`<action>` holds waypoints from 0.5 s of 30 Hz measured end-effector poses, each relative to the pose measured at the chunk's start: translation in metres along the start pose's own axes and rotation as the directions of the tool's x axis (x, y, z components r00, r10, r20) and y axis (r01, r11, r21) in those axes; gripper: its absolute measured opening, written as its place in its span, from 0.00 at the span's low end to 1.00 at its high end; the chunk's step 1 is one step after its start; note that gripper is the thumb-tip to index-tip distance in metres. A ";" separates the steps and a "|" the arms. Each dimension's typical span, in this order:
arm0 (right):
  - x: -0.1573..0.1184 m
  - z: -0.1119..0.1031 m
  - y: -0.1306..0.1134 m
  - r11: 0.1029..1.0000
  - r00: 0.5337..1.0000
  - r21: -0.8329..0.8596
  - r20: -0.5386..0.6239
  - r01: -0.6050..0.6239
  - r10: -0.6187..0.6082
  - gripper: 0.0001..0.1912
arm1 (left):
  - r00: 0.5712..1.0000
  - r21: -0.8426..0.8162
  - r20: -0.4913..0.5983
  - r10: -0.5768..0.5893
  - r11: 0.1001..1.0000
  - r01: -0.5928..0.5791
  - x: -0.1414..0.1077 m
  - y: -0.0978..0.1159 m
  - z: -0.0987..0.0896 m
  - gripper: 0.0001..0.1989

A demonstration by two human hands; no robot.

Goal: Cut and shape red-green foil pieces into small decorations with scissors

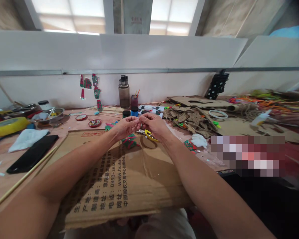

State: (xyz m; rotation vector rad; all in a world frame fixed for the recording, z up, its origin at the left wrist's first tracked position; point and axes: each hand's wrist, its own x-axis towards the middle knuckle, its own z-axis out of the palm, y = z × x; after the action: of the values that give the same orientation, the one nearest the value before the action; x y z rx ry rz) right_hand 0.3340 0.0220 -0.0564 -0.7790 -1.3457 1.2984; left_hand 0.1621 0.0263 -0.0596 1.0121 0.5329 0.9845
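My left hand [130, 127] and my right hand [151, 123] meet over the far part of a printed cardboard sheet [154, 186]. Both are closed, thumbs and fingers pinched together at the tips. Something tiny and whitish may be between them, but it is too small to name. Just below the fingers lie scissors with yellow handles [149, 135]. A green and red painted piece [131, 141] rests on the cardboard beside them. Beyond the hands stand a blue jar [134, 112] and a dark jar [126, 114].
At the back are a bottle [124, 93] and a cup of brushes [135, 100]. Cut cardboard pieces [186, 116] pile up on the right, near a white ring [218, 114]. Leftward lie a black phone [32, 154], a tape roll [10, 126] and a long stick [23, 179].
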 end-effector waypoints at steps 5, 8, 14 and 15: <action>0.005 -0.007 0.003 0.998 0.991 0.060 -0.132 0.002 0.006 0.23 | 0.999 -0.031 -0.030 0.023 0.999 -0.024 -0.003 0.002 0.000 0.10; 0.005 -0.008 0.003 0.997 0.996 0.067 -0.083 -0.039 0.044 0.20 | 0.998 0.009 -0.039 0.048 0.999 -0.048 -0.003 -0.001 0.001 0.12; 0.004 -0.005 0.003 0.998 0.999 0.052 -0.024 -0.040 0.042 0.13 | 0.988 0.057 -0.126 0.087 0.995 -0.080 -0.001 -0.007 0.001 0.20; 0.003 -0.003 0.003 0.999 0.999 0.032 -0.026 -0.028 0.029 0.12 | 0.989 0.066 -0.121 0.089 0.994 -0.082 0.000 -0.007 0.000 0.19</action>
State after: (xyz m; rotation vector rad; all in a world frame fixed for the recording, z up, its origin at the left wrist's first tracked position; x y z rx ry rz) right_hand 0.3359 0.0268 -0.0589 -0.7931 -1.2941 1.3240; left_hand 0.1651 0.0249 -0.0662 1.0398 0.6290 1.1182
